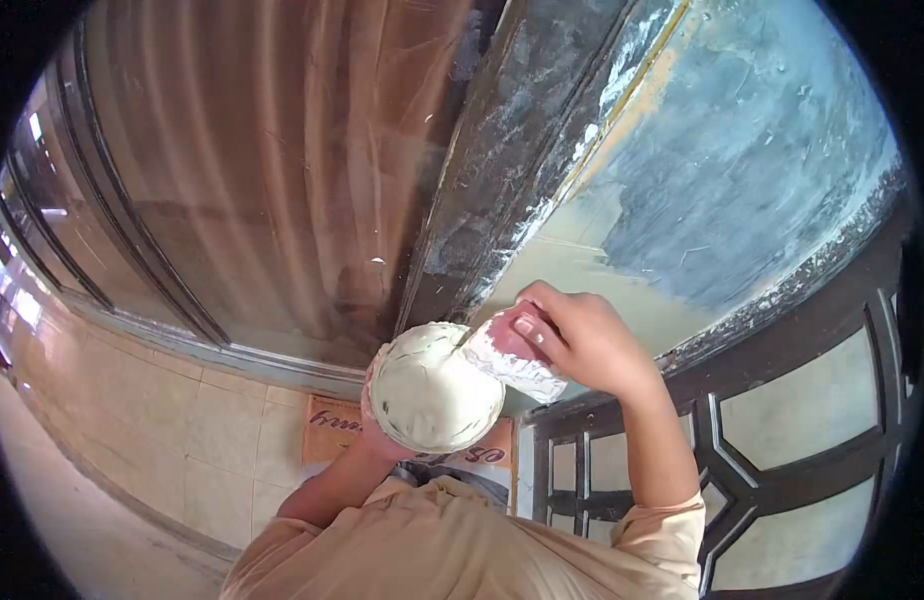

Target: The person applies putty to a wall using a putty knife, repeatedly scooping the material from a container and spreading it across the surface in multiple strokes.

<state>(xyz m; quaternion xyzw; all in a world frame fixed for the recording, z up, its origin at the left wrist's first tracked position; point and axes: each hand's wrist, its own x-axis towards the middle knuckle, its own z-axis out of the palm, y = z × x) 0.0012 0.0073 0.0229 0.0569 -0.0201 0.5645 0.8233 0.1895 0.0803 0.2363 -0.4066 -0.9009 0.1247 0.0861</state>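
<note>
My left hand [381, 437] supports a round tub [423, 446] from its left and underneath, mostly hidden by it. Thick cream-white filler or paint [437, 390] fills the tub, its surface streaked. In my right hand [587, 340] is a wide red tool [522, 367] heavily crusted with white, my thumb pressed on its red part. Its left end meets the tub's upper right rim, and I cannot tell what kind of tool it is. Just beyond stands a wall panel [742, 160], mottled blue-grey above with a smooth cream coat [562, 270] low on its left.
A dark, white-smeared frame post [522, 130] divides the wall panel from a glass pane [282, 170] with brown curtains behind it. Dark latticework [742, 450] stands at the right. A lettered orange mat [327, 430] lies on the tiled floor [212, 430] beneath the tub.
</note>
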